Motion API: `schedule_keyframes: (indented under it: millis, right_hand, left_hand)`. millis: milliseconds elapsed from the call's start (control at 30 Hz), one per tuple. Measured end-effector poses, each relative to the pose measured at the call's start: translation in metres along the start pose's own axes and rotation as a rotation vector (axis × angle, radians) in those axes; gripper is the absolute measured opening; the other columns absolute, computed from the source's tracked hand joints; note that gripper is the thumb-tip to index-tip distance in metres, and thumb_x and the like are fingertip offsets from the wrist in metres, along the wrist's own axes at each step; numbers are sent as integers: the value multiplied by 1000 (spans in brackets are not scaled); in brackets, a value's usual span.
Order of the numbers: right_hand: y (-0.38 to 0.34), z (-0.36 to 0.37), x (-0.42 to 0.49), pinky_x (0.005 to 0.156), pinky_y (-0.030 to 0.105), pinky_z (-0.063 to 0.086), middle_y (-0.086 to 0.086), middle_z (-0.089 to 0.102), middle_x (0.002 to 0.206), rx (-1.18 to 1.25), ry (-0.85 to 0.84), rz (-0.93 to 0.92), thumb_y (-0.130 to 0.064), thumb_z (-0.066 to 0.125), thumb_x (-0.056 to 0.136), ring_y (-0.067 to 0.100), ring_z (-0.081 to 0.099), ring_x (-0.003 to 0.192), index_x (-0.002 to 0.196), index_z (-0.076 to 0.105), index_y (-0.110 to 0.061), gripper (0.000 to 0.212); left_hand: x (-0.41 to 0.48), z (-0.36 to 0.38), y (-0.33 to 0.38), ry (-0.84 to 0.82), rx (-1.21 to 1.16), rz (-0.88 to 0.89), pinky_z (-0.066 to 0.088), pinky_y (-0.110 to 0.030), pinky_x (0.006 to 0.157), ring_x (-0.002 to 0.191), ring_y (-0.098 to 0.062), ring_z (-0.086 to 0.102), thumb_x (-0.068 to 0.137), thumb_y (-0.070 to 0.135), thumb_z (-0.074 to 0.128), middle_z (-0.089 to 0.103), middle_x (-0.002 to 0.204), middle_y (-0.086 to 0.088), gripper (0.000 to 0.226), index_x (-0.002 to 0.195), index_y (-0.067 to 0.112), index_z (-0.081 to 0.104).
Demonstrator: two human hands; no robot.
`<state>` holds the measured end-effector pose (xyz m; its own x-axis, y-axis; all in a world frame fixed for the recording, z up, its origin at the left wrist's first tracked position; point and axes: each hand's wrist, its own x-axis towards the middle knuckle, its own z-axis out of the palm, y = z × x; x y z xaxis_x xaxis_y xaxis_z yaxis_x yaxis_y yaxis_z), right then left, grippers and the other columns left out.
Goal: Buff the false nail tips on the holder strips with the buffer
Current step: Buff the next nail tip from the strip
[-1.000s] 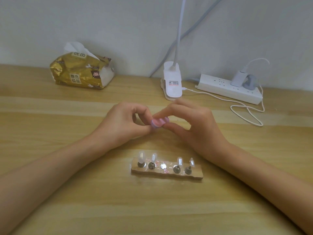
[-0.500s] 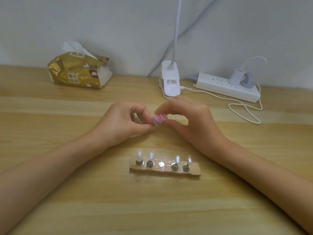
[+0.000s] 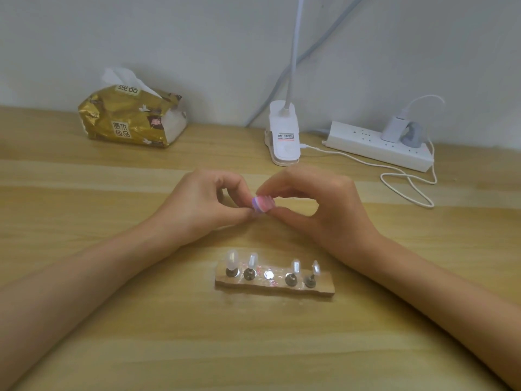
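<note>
The small pink buffer is up in the air, between the two hands, a bit above the wooden table. The right hand pinches it. Its fingers press on the top and its thumb presses from below, so the grip is tight and narrow. The left hand is curled too. Its thumb and first finger come together right at the buffer's left end. It is too blurry to tell if they hold that end or some tiny thing there.

The holder strip lies flat on the table, nearer the person than the hands, and no hand touches it. Four clear nail tips stand up on it, two on the left and two on the right. A bare shiny metal spot sits in the middle.

At the back left is a gold tissue pack with the writing 原木纯品 on its front. A white lamp clip at the back has a label, but the words are too small to read. A white power strip lies to the right of it.
</note>
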<state>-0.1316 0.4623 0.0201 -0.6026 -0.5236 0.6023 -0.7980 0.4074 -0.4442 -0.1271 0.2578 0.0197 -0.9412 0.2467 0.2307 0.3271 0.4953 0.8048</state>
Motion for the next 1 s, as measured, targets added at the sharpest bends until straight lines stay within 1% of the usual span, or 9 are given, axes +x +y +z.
schedule_keyframes:
  millis: [133,233,400,500,633,700,833,933,1000]
  right_hand:
    - [0,-2,2,85,31,58,0,71,89,39,-32,61,-3,74,89,15,68,83,91,70,-7,6]
    - [-1,0,1,85,24,57,-1,71,88,21,-2,13,-4,75,88,13,68,84,91,70,-7,6]
    - [0,-1,0,85,21,56,-3,72,88,43,-12,55,-1,76,86,12,69,83,90,69,-5,9]
    - [1,0,0,85,19,55,-2,73,90,64,-14,81,-2,77,86,12,70,84,90,69,-5,10]
    - [1,0,-1,85,23,57,-1,73,90,38,20,51,-3,77,86,12,70,85,90,70,-3,8]
    - [0,1,0,85,25,57,-1,72,90,56,1,87,-2,77,86,11,70,85,89,68,-3,9]
    - [1,2,0,85,22,56,0,73,90,24,23,52,-3,78,86,11,69,85,90,70,-3,8]
    - [2,1,0,86,22,57,-1,73,92,77,-5,107,-3,77,86,10,70,86,91,70,-3,9]
    - [3,1,-1,85,28,58,1,73,92,37,-5,46,-3,77,87,14,70,87,93,72,-3,8]
  left_hand:
    - [0,-1,0,11,16,-7,25,-8,41,39,-2,37,74,14,83,50,41,22,19,64,21,68]
    - [-1,0,2,5,21,-2,23,-9,40,38,-3,35,73,15,83,48,40,21,20,63,22,67]
    - [0,0,-1,19,43,14,21,-16,43,43,-8,28,73,17,84,39,40,10,20,63,23,68]
    - [-1,0,-2,40,118,69,26,-25,51,52,-11,30,68,28,84,49,54,-7,18,61,28,68]
    - [-3,1,1,64,143,143,31,-24,56,57,-14,36,69,24,84,61,66,4,18,63,27,67]
    - [-4,0,2,70,139,134,32,-26,56,58,-18,37,67,33,83,63,67,0,18,62,28,66]
    - [-3,0,1,55,129,124,30,-24,54,56,-12,34,70,21,84,62,67,-1,20,63,28,67]
    - [-2,0,1,53,119,109,32,-28,56,56,-12,33,70,20,83,64,69,-7,20,62,28,66]
    - [-2,1,1,32,113,112,31,-29,56,57,-13,33,71,25,84,63,70,-11,19,63,26,67]
